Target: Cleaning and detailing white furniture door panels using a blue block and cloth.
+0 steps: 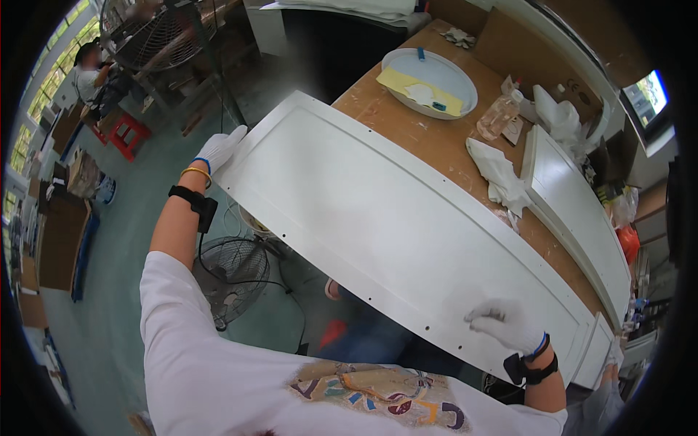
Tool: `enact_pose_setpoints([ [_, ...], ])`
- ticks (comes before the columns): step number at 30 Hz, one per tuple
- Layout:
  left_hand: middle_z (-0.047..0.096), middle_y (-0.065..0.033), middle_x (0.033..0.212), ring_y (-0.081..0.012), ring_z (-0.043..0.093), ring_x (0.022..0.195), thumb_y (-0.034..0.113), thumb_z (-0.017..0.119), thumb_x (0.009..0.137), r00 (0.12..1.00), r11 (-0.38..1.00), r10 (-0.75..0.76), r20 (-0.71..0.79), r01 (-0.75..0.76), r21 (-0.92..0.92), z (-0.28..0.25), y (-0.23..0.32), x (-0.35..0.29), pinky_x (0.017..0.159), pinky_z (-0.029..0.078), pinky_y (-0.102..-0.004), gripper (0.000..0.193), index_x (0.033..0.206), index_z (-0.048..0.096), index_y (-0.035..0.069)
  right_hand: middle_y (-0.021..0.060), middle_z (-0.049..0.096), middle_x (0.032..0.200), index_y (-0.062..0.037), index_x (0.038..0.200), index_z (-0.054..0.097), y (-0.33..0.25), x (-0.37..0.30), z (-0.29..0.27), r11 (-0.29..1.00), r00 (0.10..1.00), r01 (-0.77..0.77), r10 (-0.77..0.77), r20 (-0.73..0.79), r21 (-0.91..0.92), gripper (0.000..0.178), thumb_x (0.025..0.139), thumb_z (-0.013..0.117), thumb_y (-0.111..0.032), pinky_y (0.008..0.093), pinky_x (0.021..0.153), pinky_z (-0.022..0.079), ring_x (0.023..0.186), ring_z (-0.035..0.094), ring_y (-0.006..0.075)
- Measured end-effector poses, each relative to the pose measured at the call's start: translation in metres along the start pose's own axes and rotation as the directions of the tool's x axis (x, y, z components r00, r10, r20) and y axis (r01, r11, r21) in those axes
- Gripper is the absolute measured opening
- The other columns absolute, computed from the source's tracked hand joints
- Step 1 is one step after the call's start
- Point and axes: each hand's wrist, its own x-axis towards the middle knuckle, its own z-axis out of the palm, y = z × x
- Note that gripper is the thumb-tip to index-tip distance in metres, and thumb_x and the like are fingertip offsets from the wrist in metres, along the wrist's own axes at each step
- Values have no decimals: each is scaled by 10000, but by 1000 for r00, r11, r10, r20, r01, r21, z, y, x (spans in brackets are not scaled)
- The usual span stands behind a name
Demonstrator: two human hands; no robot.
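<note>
A long white painted cabinet door panel (392,225) with a raised frame lies slanted across the edge of a wooden workbench (436,142). My left hand (219,149), in a white glove, grips the panel's far left end, which hangs out over the floor. My right hand (505,325), also gloved, rests with curled fingers on the panel's near right end, close to its lower edge. Both wrists wear black bands.
On the bench sit a white oval basin (436,62) holding a yellow sheet, a clear plastic bottle (499,115), crumpled white cloths (502,176) and a second white panel (582,211). A floor fan (231,272) stands below. A person (91,73) sits far left.
</note>
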Motion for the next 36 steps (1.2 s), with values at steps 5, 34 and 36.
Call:
enact_pose_setpoints([
  [5, 663, -278, 1033, -374, 625, 999, 699, 394, 886, 989, 992, 128, -78, -126, 25, 14, 29, 13, 895, 446, -391, 866, 1077, 634, -111, 65, 705, 896, -1, 979, 702, 79, -119, 47, 831, 873, -487, 466, 141, 270, 235, 925, 620, -215, 212, 643, 524, 727, 638, 87],
  [34, 655, -58, 1048, -156, 612, 920, 488, 542, 946, 941, 420, 307, -146, -271, -866, 69, 208, -190, 824, 493, -285, 555, 1107, 638, -34, 44, 593, 777, -65, 905, 566, 238, -188, -89, 145, 288, 930, 281, -916, 337, 78, 914, 595, -137, 262, 572, 476, 660, 571, 137],
  [36, 655, -52, 996, -137, 605, 893, 478, 563, 939, 918, 429, 358, -171, -325, -843, 83, 250, -190, 785, 497, -277, 520, 1053, 650, -22, 28, 558, 734, -77, 886, 544, 257, -185, -130, 126, 308, 920, 351, -884, 371, 99, 912, 609, -147, 276, 535, 499, 622, 572, 141],
])
